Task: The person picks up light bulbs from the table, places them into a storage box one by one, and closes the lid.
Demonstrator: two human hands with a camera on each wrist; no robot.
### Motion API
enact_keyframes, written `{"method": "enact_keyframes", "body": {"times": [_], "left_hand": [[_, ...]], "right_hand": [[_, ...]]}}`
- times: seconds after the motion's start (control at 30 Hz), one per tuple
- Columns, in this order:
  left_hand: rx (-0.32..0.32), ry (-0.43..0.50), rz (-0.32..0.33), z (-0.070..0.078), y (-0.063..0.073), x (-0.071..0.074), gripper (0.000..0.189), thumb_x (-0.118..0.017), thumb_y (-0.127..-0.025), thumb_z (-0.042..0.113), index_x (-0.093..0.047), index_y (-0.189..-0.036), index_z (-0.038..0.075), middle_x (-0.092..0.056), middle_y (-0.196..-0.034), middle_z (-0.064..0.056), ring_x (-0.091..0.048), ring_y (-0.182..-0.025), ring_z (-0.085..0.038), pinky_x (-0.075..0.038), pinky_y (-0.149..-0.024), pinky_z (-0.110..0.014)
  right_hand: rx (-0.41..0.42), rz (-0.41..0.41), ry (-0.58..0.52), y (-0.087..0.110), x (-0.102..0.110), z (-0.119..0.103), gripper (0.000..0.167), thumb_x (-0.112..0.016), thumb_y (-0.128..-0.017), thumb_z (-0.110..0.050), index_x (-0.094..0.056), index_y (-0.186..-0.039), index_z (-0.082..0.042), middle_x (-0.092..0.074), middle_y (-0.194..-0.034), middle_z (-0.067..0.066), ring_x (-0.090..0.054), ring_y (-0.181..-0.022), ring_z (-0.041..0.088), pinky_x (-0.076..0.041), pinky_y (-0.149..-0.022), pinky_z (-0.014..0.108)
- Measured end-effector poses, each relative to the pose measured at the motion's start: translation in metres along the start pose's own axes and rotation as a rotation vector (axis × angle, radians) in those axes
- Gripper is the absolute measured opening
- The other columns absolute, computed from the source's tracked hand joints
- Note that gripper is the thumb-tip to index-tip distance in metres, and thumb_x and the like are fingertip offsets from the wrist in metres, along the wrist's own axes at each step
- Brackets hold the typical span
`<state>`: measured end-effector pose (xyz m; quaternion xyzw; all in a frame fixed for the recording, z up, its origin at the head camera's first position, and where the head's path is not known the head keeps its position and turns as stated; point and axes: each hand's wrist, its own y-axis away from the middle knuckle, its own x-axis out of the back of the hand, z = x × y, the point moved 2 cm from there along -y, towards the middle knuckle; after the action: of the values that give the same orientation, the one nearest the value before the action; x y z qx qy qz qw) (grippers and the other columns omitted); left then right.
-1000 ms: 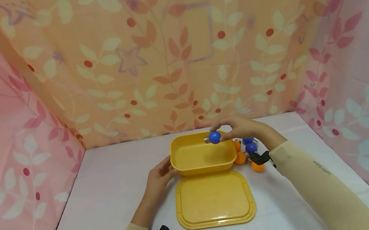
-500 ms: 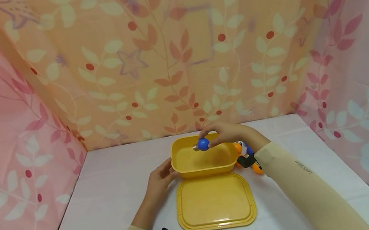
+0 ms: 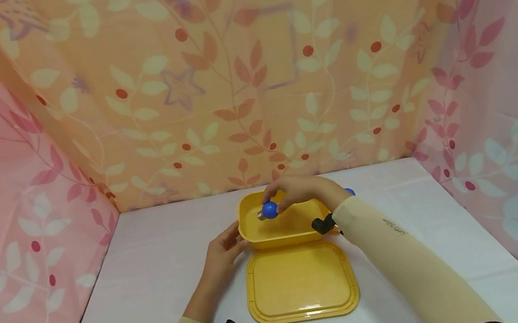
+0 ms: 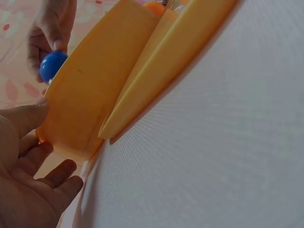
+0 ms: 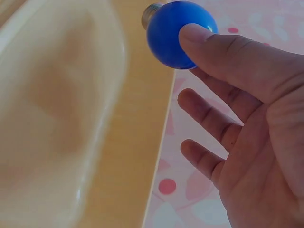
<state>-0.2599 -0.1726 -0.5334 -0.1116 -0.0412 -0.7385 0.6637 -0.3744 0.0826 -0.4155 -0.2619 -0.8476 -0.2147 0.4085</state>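
Over the yellow box [image 3: 279, 242], the right hand [image 3: 295, 189] is pinching a blue bulb [image 3: 270, 210], base [image 3: 261, 215] toward eight o'clock, the loose-fingered left hand [image 3: 224, 250] touching the box at nine.

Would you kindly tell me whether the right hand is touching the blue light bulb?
Touching: the right wrist view shows the right hand holding the blue light bulb, with its thumb pressed directly against the round surface.

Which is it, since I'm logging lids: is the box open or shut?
Open: the lid lies on the table in front of the box, whose inside shows in the head view.
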Motion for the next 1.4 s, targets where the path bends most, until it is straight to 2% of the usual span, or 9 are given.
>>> {"method": "enact_keyframes", "body": {"times": [0.2,0.4,0.5,0.73,0.87,0.97,1.13,1.2,1.4], "left_hand": [[0.001,0.005,-0.005,-0.001,-0.001,0.001,0.063,-0.075,-0.096,0.017,-0.05,-0.153,0.014,-0.055,-0.152,-0.01,-0.053,-0.14,-0.028,-0.045,-0.113,-0.043],[-0.005,0.048,-0.018,0.001,0.001,0.001,0.06,-0.073,-0.097,0.015,-0.05,-0.153,0.014,-0.053,-0.153,-0.007,-0.052,-0.14,-0.03,-0.047,-0.111,-0.04],[0.008,0.046,-0.014,-0.001,0.001,0.001,0.06,-0.074,-0.096,0.016,-0.052,-0.152,0.017,-0.055,-0.152,-0.003,-0.054,-0.138,-0.028,-0.049,-0.109,-0.037],[-0.01,0.042,-0.009,-0.002,0.0,0.001,0.063,-0.077,-0.094,0.021,-0.051,-0.152,0.017,-0.058,-0.149,-0.006,-0.056,-0.136,-0.029,-0.051,-0.107,-0.037],[0.003,0.054,-0.009,-0.003,0.0,0.002,0.064,-0.077,-0.094,0.021,-0.051,-0.152,0.017,-0.059,-0.148,-0.007,-0.055,-0.137,-0.028,-0.049,-0.109,-0.038],[0.004,0.042,-0.008,-0.002,0.0,0.003,0.063,-0.077,-0.094,0.021,-0.051,-0.152,0.018,-0.059,-0.148,-0.007,-0.055,-0.137,-0.027,-0.048,-0.11,-0.042],[-0.017,0.006,0.002,0.0,-0.001,0.003,0.064,-0.077,-0.094,0.022,-0.051,-0.152,0.018,-0.058,-0.149,-0.007,-0.055,-0.138,-0.026,-0.047,-0.112,-0.045],[-0.022,0.001,0.001,0.001,-0.002,0.002,0.064,-0.077,-0.094,0.022,-0.051,-0.153,0.017,-0.056,-0.151,-0.008,-0.054,-0.138,-0.027,-0.046,-0.112,-0.044],[-0.019,-0.023,-0.004,-0.002,-0.001,0.003,0.065,-0.077,-0.094,0.024,-0.05,-0.153,0.016,-0.057,-0.15,-0.009,-0.055,-0.138,-0.027,-0.047,-0.111,-0.041]], "right_hand": [[-0.002,-0.043,-0.035,-0.014,-0.007,-0.005,0.037,-0.078,-0.091,-0.013,-0.072,-0.126,-0.02,-0.068,-0.127,-0.004,-0.054,-0.131,0.038,-0.043,-0.114,0.053],[0.014,-0.059,0.003,-0.024,-0.016,-0.01,0.036,-0.079,-0.09,-0.014,-0.073,-0.125,-0.021,-0.068,-0.122,-0.01,-0.056,-0.123,0.026,-0.047,-0.108,0.042],[0.022,-0.089,-0.003,-0.031,-0.023,-0.008,0.036,-0.079,-0.09,-0.013,-0.073,-0.125,-0.02,-0.068,-0.121,-0.011,-0.055,-0.123,0.026,-0.047,-0.108,0.039],[0.064,-0.175,-0.056,-0.042,-0.036,-0.009,0.037,-0.077,-0.089,-0.006,-0.072,-0.125,-0.011,-0.068,-0.123,-0.002,-0.054,-0.124,0.033,-0.044,-0.112,0.049],[0.065,-0.202,-0.066,-0.041,-0.039,-0.012,0.041,-0.078,-0.089,-0.007,-0.069,-0.129,-0.006,-0.068,-0.128,0.004,-0.053,-0.127,0.034,-0.041,-0.114,0.053],[0.044,-0.167,-0.039,-0.036,-0.035,-0.014,0.043,-0.079,-0.09,-0.013,-0.068,-0.131,-0.007,-0.067,-0.13,0.002,-0.053,-0.129,0.032,-0.042,-0.115,0.052],[0.012,-0.051,0.049,-0.018,-0.022,-0.013,0.041,-0.079,-0.092,-0.024,-0.07,-0.131,-0.018,-0.067,-0.132,-0.007,-0.055,-0.132,0.023,-0.043,-0.116,0.045],[0.011,-0.008,0.069,-0.008,-0.018,-0.012,0.039,-0.078,-0.093,-0.025,-0.07,-0.13,-0.02,-0.068,-0.132,-0.006,-0.055,-0.132,0.022,-0.043,-0.116,0.044],[0.028,0.1,0.084,0.025,-0.009,-0.014,0.039,-0.078,-0.093,-0.023,-0.07,-0.131,-0.018,-0.067,-0.133,-0.003,-0.055,-0.133,0.026,-0.044,-0.115,0.045]]}}
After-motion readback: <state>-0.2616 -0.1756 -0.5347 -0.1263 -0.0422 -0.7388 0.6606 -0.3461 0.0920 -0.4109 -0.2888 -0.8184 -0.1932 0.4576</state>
